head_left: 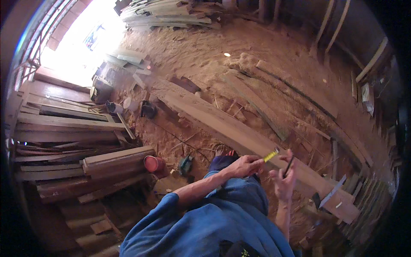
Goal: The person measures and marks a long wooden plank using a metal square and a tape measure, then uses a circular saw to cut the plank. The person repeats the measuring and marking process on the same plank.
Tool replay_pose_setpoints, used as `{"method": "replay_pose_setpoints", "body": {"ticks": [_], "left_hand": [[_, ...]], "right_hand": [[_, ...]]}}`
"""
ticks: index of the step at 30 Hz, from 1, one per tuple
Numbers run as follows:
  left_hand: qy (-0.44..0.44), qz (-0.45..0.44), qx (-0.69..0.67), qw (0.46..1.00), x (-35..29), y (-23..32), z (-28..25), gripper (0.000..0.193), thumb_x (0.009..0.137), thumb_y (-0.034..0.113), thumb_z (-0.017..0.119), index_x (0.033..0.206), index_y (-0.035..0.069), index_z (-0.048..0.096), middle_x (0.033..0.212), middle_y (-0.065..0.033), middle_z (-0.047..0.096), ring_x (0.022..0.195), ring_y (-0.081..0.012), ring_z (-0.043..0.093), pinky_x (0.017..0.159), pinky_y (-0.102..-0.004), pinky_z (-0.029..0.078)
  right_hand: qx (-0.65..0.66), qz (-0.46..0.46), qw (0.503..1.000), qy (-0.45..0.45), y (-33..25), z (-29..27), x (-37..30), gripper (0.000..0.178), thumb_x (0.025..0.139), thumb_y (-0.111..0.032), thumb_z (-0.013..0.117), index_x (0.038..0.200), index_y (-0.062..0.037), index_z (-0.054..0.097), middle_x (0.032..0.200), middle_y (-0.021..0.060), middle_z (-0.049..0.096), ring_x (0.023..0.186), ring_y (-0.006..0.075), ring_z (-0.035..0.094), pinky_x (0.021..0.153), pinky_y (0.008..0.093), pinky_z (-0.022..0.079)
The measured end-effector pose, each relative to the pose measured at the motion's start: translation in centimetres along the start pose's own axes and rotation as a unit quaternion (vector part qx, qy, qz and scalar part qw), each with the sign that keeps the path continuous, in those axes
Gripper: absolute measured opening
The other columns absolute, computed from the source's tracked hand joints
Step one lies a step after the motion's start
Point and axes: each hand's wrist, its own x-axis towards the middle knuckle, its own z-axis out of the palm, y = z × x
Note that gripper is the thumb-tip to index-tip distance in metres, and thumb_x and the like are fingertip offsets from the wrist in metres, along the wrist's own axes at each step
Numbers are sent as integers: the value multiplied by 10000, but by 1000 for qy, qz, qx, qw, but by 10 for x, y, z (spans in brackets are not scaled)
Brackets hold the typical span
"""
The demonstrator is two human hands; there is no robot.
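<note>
My left hand [247,166] is closed around a tape measure whose case is hidden in the fingers. A short length of its yellow blade [270,155] sticks out toward my right hand. In my right hand [284,180] is a thin dark stick, like a pencil [289,165], held upright. Both hands are above the near side of a long, thick wooden beam [222,124], which slants from the far left to the near right. A try square [333,192] with a metal blade and dark stock lies across the beam's right end. A small pale stick [338,205] rests beside it.
Stacked boards [64,128] fill the left side, with a red bucket [153,163] and a green power tool [186,165] close by. Sawdust and loose planks [257,105] cover the ground beyond the beam. More timber [167,15] is piled at the back.
</note>
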Motion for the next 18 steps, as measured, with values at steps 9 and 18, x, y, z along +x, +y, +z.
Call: {"method": "replay_pose_setpoints", "body": {"ticks": [9, 18], "left_hand": [[144, 85, -431, 886, -13, -24, -93, 388, 1108, 348, 517, 1265, 19, 650, 1094, -34, 701, 989, -115, 657, 898, -306, 545], [241, 113, -397, 878, -54, -56, -225, 227, 998, 211, 695, 1051, -9, 714, 942, -52, 705, 922, -161, 660, 863, -332, 543]], "right_hand": [[-313, -60, 930, -182, -18, 151, 65, 1018, 709, -440, 938, 1502, -34, 446, 1375, 212, 596, 1283, 380, 593, 1084, 459, 477], [-467, -15, 820, -331, -48, 261, 126, 1012, 762, -580, 837, 1586, -203, 386, 1370, 172, 594, 1284, 389, 583, 1064, 508, 491]]}}
